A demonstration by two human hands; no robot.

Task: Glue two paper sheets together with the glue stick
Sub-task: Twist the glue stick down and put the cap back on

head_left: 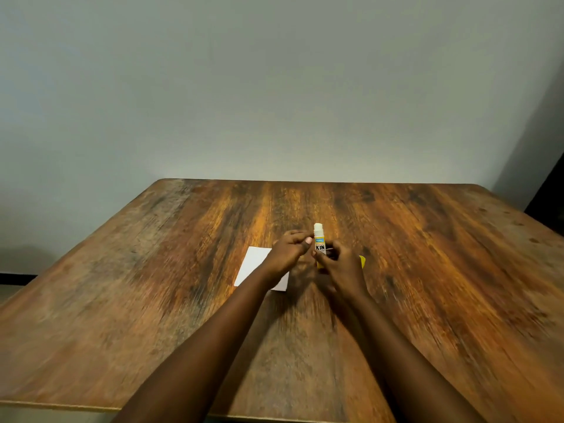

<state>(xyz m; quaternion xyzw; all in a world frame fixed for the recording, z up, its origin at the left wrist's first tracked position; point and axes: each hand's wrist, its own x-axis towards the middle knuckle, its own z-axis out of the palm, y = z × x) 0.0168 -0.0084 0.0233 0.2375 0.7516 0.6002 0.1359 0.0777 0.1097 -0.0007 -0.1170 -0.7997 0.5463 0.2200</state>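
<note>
My right hand [341, 267] grips an uncapped glue stick [319, 241] by its lower body and holds it upright, its white glue tip on top. My left hand [290, 251] hovers just left of the stick with fingers loosely curled and the thumb close to the label; whether it touches the stick is unclear. White paper [253, 265] lies flat on the table under my left wrist, partly hidden by it; I cannot tell if it is one sheet or two. A yellow piece [362, 261], likely the cap, peeks out behind my right hand.
The wooden table [152, 300] reaches from the near edge to a grey wall at the back. A dark object stands at the far right, beyond the table's corner.
</note>
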